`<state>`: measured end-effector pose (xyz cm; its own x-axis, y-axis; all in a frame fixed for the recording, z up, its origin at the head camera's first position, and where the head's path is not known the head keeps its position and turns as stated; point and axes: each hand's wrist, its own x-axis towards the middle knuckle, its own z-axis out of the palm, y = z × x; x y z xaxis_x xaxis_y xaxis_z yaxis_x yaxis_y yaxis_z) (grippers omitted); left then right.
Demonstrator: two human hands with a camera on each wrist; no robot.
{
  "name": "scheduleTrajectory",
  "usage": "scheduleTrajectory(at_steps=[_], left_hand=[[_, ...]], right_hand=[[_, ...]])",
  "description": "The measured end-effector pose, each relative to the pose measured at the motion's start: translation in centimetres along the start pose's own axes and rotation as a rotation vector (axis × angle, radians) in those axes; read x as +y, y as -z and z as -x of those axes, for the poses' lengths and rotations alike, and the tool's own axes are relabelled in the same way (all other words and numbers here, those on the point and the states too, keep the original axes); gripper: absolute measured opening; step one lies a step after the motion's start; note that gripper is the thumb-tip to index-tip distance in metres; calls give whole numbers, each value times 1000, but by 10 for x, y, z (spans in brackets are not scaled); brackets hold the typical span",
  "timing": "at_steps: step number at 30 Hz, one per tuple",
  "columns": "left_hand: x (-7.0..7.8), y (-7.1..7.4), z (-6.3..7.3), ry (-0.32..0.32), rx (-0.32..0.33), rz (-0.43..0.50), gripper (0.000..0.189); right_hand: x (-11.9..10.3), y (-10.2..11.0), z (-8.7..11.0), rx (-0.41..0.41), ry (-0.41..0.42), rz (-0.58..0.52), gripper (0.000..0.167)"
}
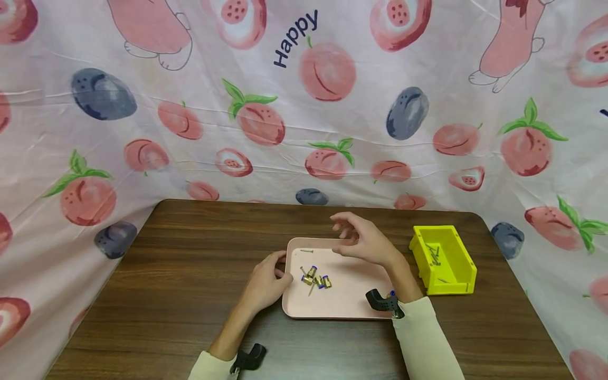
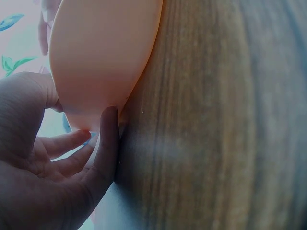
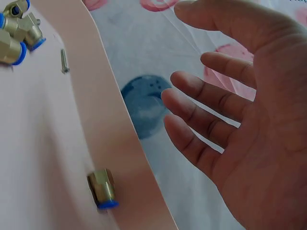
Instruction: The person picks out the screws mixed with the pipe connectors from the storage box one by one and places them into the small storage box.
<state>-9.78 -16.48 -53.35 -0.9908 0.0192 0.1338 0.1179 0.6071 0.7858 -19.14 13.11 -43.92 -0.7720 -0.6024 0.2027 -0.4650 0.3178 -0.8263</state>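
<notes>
A pale pink tray (image 1: 347, 306) lies on the table, and my left hand (image 1: 265, 283) grips its left rim. In the left wrist view the thumb and fingers bend around the tray's edge (image 2: 103, 52). My right hand (image 1: 368, 241) hovers over the tray's back right part, fingers spread and loosely bent, holding nothing. Several brass fittings (image 1: 326, 282) with blue rings lie in the tray's left half, mixed with screws (image 1: 311, 289). Another screw (image 1: 306, 250) lies near the back rim. A lone brass fitting (image 3: 102, 188) sits along one side, mostly hidden by my right wrist in the head view.
Right of the tray stands a yellow bin (image 1: 461, 287) with several screws (image 1: 434, 255) inside. The dark wooden table (image 1: 199, 253) extends around the tray. A fruit-printed cloth (image 1: 285, 132) hangs behind and beside the table. Black camera mounts (image 1: 250, 357) sit on both wrists.
</notes>
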Motion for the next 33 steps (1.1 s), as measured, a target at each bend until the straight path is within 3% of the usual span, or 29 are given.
scheduleTrajectory(at_steps=[8, 15, 18, 22, 26, 30, 33], left_hand=[[5, 1, 0, 38, 1, -20, 58], [17, 6, 3, -17, -20, 88, 59], [11, 3, 1, -5, -12, 74, 59], [0, -1, -2, -38, 0, 51, 58], [12, 6, 1, -41, -18, 79, 58], [19, 7, 1, 23, -17, 50, 59], [11, 3, -2, 64, -24, 20, 60]], right_hand=[[3, -17, -19, -40, 37, -3, 62], [10, -31, -24, -106, 43, 50, 53], [12, -35, -26, -125, 58, 77, 47], [12, -38, -28, -144, 64, 110, 42], [11, -41, -30, -167, 47, 171, 39], [13, -45, -31, -186, 15, 217, 36], [16, -47, -32, -205, -29, 228, 35]])
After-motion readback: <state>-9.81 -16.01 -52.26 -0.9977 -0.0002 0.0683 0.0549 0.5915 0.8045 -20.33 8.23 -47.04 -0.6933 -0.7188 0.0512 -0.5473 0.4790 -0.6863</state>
